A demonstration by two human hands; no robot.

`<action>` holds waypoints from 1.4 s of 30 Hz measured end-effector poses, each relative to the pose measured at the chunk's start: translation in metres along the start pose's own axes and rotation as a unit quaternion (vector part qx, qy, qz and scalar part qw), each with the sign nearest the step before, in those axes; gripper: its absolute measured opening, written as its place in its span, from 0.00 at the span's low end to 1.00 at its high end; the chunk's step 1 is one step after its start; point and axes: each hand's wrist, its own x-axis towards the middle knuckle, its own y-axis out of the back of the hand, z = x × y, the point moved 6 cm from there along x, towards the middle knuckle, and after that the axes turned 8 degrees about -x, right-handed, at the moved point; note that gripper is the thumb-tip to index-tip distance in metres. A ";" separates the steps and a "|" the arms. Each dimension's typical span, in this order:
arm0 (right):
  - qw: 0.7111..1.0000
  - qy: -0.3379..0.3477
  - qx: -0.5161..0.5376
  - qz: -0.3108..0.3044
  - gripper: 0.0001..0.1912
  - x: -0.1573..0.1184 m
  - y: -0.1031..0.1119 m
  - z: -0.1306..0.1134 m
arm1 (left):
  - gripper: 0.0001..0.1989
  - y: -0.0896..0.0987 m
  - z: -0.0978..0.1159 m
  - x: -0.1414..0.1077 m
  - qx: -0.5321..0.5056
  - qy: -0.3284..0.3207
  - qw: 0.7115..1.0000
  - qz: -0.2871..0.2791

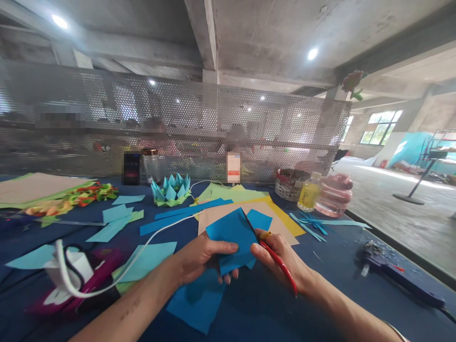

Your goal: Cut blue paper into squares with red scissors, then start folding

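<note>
My left hand grips a sheet of blue paper, thumb on top and fingers beneath. In my right hand is a pair of scissors with red handles. Their dark blade lies along the right edge of the blue paper. Another blue sheet rests on the table below my left hand. Behind the scissors a further blue piece lies over pale pink paper. Long blue strips stretch out to the left.
A glue gun lies at right. Beyond my hands stand a yellow bottle, a pink jar, a woven basket and a folded paper crown. A white cable runs from a purple power strip at left. A perforated metal screen borders the back.
</note>
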 end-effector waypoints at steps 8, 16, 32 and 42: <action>1.000 0.006 0.010 0.004 0.31 -0.001 -0.001 -0.001 | 0.13 0.000 -0.002 0.001 0.001 -0.005 1.000 -0.004; 0.999 0.001 -0.008 0.031 0.32 0.000 0.000 0.002 | 0.13 -0.003 0.000 0.001 0.005 -0.004 1.000 -0.008; 1.000 -0.009 -0.004 -0.001 0.33 -0.003 -0.003 -0.002 | 0.13 -0.004 -0.005 0.001 0.007 0.008 1.000 -0.001; 1.000 0.008 -0.014 0.015 0.28 -0.002 -0.001 0.005 | 0.12 -0.009 -0.006 0.000 0.017 0.011 1.000 -0.015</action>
